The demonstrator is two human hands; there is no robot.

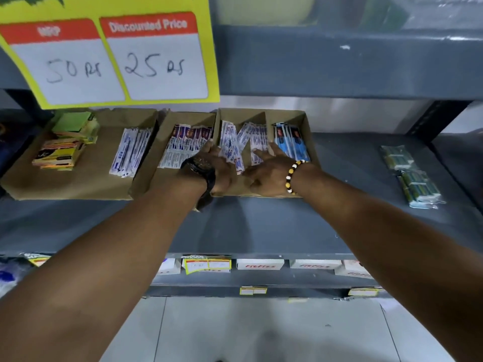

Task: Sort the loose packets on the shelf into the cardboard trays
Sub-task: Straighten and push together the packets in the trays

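Three cardboard trays stand side by side on the grey shelf. The right tray (308,126) holds white-and-blue strip packets (236,141) in its left compartment and blue packets (291,142) in its right one. My left hand (218,168), with a black watch on the wrist, lies in this tray against the strip packets, its fingers touching them. My right hand (266,169), a beaded bracelet on its wrist, rests with spread fingers on the same packets. The middle tray (167,126) holds purple-and-white packets (187,142). Green loose packets (411,176) lie on the shelf at the right.
The left tray (88,178) holds white packets (130,152) and a stack of yellow and green packs (66,145). A yellow price sign (109,53) hangs above. White boxes (260,263) stand on the lower shelf. Bare grey shelf lies in front of the trays.
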